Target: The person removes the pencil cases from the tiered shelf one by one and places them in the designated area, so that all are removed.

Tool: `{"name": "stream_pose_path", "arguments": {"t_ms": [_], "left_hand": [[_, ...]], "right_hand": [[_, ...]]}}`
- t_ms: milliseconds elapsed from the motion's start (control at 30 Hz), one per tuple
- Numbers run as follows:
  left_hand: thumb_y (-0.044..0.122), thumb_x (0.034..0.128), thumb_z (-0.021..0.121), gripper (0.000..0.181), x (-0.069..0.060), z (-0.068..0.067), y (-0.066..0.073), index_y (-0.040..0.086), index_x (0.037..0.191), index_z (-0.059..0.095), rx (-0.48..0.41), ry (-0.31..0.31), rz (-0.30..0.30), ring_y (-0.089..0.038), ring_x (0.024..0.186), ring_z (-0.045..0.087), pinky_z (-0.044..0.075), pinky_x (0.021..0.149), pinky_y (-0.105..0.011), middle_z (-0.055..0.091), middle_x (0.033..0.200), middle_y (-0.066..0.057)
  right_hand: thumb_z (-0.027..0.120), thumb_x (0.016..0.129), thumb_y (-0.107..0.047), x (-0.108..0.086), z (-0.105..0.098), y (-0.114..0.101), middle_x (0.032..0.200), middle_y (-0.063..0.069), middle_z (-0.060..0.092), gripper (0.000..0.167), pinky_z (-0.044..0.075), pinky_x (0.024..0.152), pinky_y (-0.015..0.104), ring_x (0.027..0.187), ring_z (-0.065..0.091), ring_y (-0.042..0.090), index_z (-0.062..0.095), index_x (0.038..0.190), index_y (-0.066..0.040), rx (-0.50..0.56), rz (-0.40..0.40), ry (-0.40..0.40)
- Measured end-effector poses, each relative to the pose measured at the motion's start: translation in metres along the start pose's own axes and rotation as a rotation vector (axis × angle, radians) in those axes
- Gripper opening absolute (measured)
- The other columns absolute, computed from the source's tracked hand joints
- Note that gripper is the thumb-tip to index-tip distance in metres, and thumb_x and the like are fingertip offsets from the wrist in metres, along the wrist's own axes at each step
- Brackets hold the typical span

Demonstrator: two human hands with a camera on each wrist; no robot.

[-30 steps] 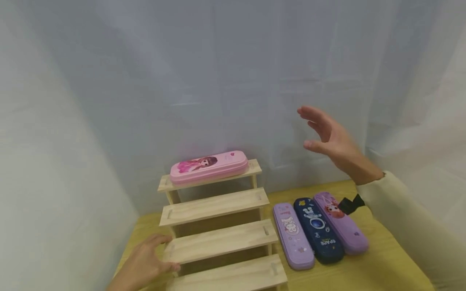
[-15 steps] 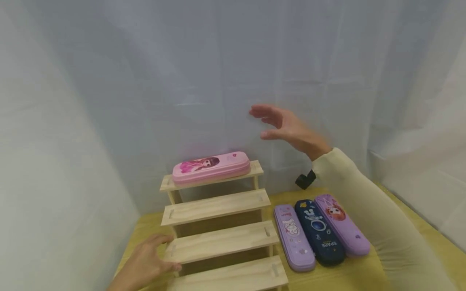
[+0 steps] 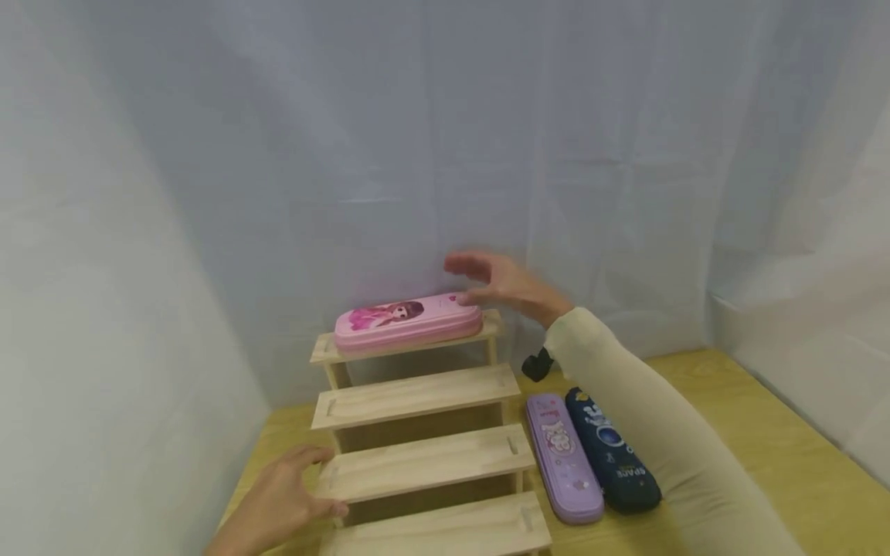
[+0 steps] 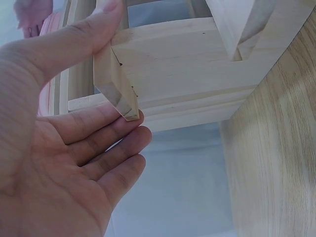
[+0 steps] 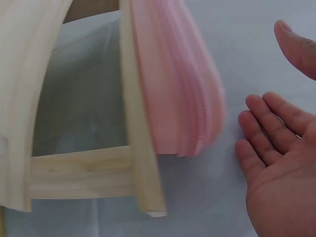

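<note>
A stepped wooden rack (image 3: 424, 455) stands on the yellow wood-grain table, seen in the head view. My left hand (image 3: 274, 498) grips the left end of one of its lower steps; in the left wrist view the thumb lies on the board (image 4: 118, 79) and fingertips touch its underside. On the top step lies a pink zippered pencil case (image 3: 382, 333) with a girl printed on the lid. Over the case's right end hovers my right hand (image 3: 518, 287), thumb and fingers spread. In the right wrist view, a gap separates that hand (image 5: 284, 182) from the pink case (image 5: 177, 98).
Right of the rack, a light purple pencil case (image 3: 565, 463) and a dark blue space-themed one (image 3: 612, 455) lie side by side on the table (image 3: 751, 409). The right sleeve (image 3: 653, 417) covers the area beyond them. Pale sheeting (image 3: 313, 139) hangs behind and at both sides.
My right hand has swept left and then down to the pink pencil case. Its sleeve now hides the second purple case. The left hand keeps its hold on the rack.
</note>
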State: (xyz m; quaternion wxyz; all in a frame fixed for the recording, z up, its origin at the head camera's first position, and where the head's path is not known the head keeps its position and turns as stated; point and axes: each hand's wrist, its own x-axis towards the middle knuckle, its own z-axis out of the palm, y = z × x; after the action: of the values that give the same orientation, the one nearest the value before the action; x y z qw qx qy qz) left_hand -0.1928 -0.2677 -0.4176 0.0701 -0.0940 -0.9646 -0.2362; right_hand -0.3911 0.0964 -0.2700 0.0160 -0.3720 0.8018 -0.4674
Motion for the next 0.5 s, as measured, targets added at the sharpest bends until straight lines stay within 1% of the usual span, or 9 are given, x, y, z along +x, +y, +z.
{"name": "stream_pose_path", "arguments": {"t_ms": [200,367,433,500], "left_hand": [[0.049,0.0607,0.094,0.082,-0.001,0.001,0.0,0.006,0.126,0.067,-0.006,0.01,-0.005,-0.041,0.127,0.06,0.05,0.107,-0.058,0.066,0.134,-0.017],[0.049,0.0604,0.094,0.082,-0.001,0.003,-0.001,0.007,0.126,0.067,-0.002,0.008,-0.017,-0.04,0.126,0.061,0.051,0.106,-0.058,0.067,0.133,-0.016],[0.05,0.0601,0.094,0.082,-0.001,0.002,-0.001,0.007,0.125,0.068,0.006,0.008,-0.015,-0.038,0.124,0.063,0.053,0.104,-0.056,0.068,0.132,-0.014],[0.05,0.0599,0.094,0.082,0.0,0.002,-0.001,0.007,0.124,0.068,0.01,0.009,-0.005,-0.036,0.122,0.064,0.054,0.102,-0.055,0.069,0.131,-0.014]], "right_hand": [[0.08,0.082,-0.016,0.008,0.014,0.014,0.155,0.011,0.051,0.076,0.033,0.126,0.046,0.146,0.045,0.029,0.046,0.15,-0.008,-0.016,0.047,-0.024],[0.077,0.08,-0.012,0.012,0.021,0.023,0.151,0.018,0.053,0.074,0.033,0.126,0.047,0.143,0.047,0.034,0.048,0.147,-0.001,-0.022,0.025,-0.02],[0.076,0.08,-0.012,0.014,0.023,0.026,0.151,0.019,0.053,0.073,0.033,0.126,0.048,0.143,0.047,0.035,0.048,0.147,0.001,-0.02,0.022,-0.02],[0.076,0.081,-0.013,0.014,0.024,0.027,0.151,0.019,0.053,0.072,0.033,0.126,0.048,0.143,0.047,0.034,0.049,0.147,0.0,-0.024,0.032,-0.024]]}}
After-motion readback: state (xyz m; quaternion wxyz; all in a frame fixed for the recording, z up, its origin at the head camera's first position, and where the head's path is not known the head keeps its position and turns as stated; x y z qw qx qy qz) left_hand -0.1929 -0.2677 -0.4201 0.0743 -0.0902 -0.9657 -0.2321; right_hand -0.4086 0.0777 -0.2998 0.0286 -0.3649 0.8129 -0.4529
